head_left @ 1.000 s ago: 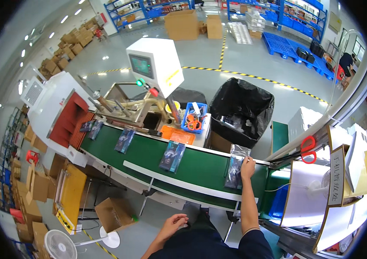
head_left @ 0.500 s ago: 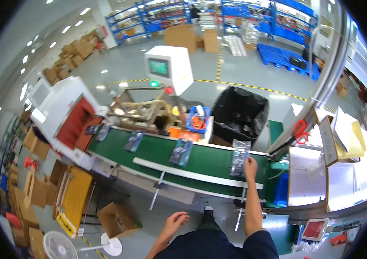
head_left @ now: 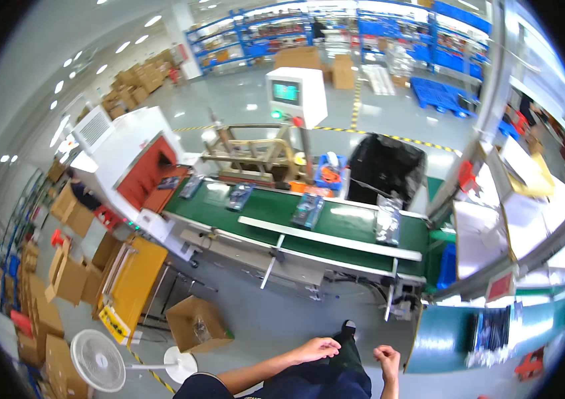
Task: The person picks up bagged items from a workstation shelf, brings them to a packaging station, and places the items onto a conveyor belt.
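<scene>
My left hand (head_left: 318, 348) hangs low near my leg, fingers loosely curled and holding nothing. My right hand (head_left: 387, 359) is also down by my body, fingers curled in, with nothing in it. Well ahead of both hands runs a green conveyor belt (head_left: 276, 209). A clear plastic packet (head_left: 387, 223) lies at its right end. Two more dark packets (head_left: 308, 210) (head_left: 240, 196) lie further left on the belt, and another packet (head_left: 191, 186) sits near the white and red tunnel machine (head_left: 129, 159).
A black-lined bin (head_left: 389, 166) and a white console with a screen (head_left: 296, 93) stand behind the belt. White shelves with papers (head_left: 515, 226) rise on the right. An open cardboard box (head_left: 197, 324), a floor fan (head_left: 100, 360) and a yellow cart (head_left: 129, 286) sit on the floor at left.
My right hand has let go of the clear packet on the belt and dropped back to my side. My view has pulled back and turned right.
</scene>
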`<act>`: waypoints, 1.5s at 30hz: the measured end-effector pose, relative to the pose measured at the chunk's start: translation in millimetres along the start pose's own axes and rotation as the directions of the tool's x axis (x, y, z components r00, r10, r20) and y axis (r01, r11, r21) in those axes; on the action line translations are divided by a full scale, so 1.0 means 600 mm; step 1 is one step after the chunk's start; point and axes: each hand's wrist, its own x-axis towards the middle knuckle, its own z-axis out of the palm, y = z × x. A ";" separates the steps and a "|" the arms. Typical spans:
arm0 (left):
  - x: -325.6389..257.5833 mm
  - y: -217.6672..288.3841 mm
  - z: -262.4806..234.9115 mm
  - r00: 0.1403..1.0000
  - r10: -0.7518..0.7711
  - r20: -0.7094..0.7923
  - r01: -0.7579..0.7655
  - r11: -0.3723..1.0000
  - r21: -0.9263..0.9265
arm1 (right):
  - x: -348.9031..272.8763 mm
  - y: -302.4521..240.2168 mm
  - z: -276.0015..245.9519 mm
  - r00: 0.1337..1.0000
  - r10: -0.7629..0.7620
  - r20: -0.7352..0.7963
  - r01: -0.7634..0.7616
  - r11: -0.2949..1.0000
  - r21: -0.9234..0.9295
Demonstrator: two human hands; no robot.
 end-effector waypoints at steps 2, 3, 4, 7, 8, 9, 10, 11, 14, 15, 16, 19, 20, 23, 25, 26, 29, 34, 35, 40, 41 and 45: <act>0.009 0.012 0.027 0.998 -0.013 0.069 0.015 1.000 -0.019 | -0.036 0.052 -0.024 0.999 0.005 -0.033 -0.007 0.997 -0.072; 0.016 0.019 0.039 0.994 -0.021 0.106 0.025 0.999 -0.036 | -0.046 0.061 -0.032 1.000 -0.014 -0.003 0.013 0.992 -0.129; 0.020 0.028 0.050 0.991 -0.045 0.127 0.046 0.999 -0.007 | -0.054 0.071 -0.035 0.999 0.029 0.022 -0.025 0.986 -0.163; 0.036 0.062 0.085 0.982 -0.103 0.162 0.094 0.994 0.062 | -0.054 0.103 -0.049 0.989 0.028 0.148 -0.003 0.986 -0.165; 0.047 0.075 0.103 0.964 -0.121 0.236 0.101 0.990 0.099 | -0.049 0.128 -0.060 0.990 -0.024 0.141 0.041 0.992 -0.122; 0.059 0.087 0.123 0.961 -0.146 0.234 0.119 0.985 0.128 | -0.056 0.131 -0.073 0.995 -0.030 0.094 0.040 0.993 -0.108; 0.078 0.095 0.145 0.961 -0.165 0.221 0.132 0.979 0.155 | -0.065 0.125 -0.093 0.999 -0.004 0.034 0.007 0.995 -0.097; 0.104 0.100 0.172 0.948 -0.176 0.266 0.131 0.975 0.182 | -0.077 0.122 -0.120 1.000 0.024 -0.018 -0.026 0.996 -0.088; 0.192 0.116 0.254 0.936 -0.158 0.316 0.086 0.969 0.230 | -0.096 0.152 -0.216 0.963 0.094 -0.254 -0.059 0.988 0.142; 0.231 0.108 0.271 0.937 -0.138 0.321 0.042 0.957 0.288 | -0.094 0.156 -0.253 0.938 0.107 -0.330 -0.063 0.988 0.142; 0.272 0.111 0.300 0.935 -0.147 0.322 0.033 0.942 0.335 | -0.093 0.161 -0.296 0.892 0.142 -0.429 -0.038 0.969 0.243; 0.429 0.085 0.372 0.952 -0.092 0.292 -0.035 0.916 0.400 | -0.067 0.146 -0.413 0.758 0.197 -0.622 0.074 0.921 0.381; 0.489 0.077 0.396 0.972 -0.049 0.229 -0.063 0.887 0.457 | -0.054 0.134 -0.446 0.669 0.214 -0.712 0.154 0.897 0.415; 0.644 0.101 0.500 0.978 0.102 0.180 -0.197 0.727 0.658 | -0.001 0.129 -0.553 0.549 0.261 -0.794 0.145 0.906 0.398; 0.742 0.111 0.536 0.998 0.031 0.046 -0.054 0.741 0.669 | 0.030 0.094 -0.594 0.630 0.282 -0.724 0.158 0.866 0.475; 0.780 0.116 0.557 0.999 -0.027 0.031 0.000 0.763 0.647 | 0.044 0.087 -0.614 0.692 0.288 -0.662 0.173 0.824 0.539; 0.866 0.123 0.609 0.996 -0.091 0.013 0.060 0.756 0.652 | 0.095 0.109 -0.649 0.703 0.362 -0.613 0.203 0.724 0.660; 0.919 0.119 0.630 0.942 -0.305 0.142 0.127 0.712 0.690 | 0.131 0.115 -0.664 0.756 0.249 -0.606 0.283 0.709 0.645; 0.920 0.119 0.624 0.897 -0.410 0.165 0.204 0.714 0.670 | 0.125 0.112 -0.665 0.761 0.262 -0.593 0.268 0.706 0.656; 0.894 0.119 0.633 0.818 -0.545 0.184 0.408 0.775 0.482 | 0.109 0.116 -0.688 0.794 0.391 -0.465 0.093 0.678 0.730; 0.893 0.110 0.648 0.808 -0.557 0.193 0.414 0.769 0.487 | 0.102 0.133 -0.696 0.810 0.393 -0.436 0.068 0.674 0.735; 0.885 0.080 0.602 0.797 -0.583 0.158 0.488 0.775 0.401 | 0.092 0.112 -0.689 0.799 0.387 -0.460 0.046 0.723 0.690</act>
